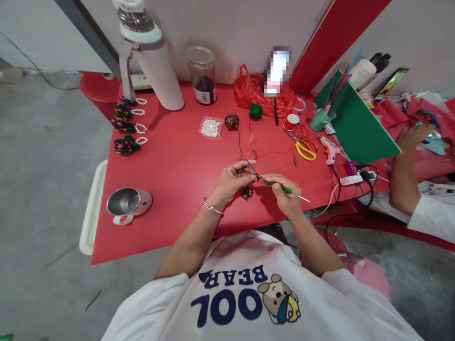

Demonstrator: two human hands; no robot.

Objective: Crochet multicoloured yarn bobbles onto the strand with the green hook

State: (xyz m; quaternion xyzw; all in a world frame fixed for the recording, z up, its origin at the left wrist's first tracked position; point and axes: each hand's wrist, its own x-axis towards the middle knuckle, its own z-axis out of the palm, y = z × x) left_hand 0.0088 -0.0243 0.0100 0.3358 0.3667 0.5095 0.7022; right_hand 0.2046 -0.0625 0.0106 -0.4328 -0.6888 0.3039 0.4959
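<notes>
My right hand (287, 195) is closed around a crochet hook with a green handle (286, 189), whose thin metal shaft sticks out to the right. The hook's other end meets the fingers of my left hand (232, 180), which pinch a small multicoloured crochet piece (246, 192) hanging below them. Dark yarn (240, 144) runs from a multicoloured yarn ball (232, 121) down to my left fingers. Beyond it are a green yarn ball (256, 112) and a clear bag of white beads (211, 128). The stitches at the hook tip are too small to make out.
Finished yarn pieces with bead loops (127, 145) line the left edge, above a steel mug (130, 203). A white flask (159, 71) and a jar (202, 78) stand behind. Yellow-handled scissors (305, 151), a pink glue gun (330, 149) and a green board (362, 125) lie right, near another person's hand (414, 137).
</notes>
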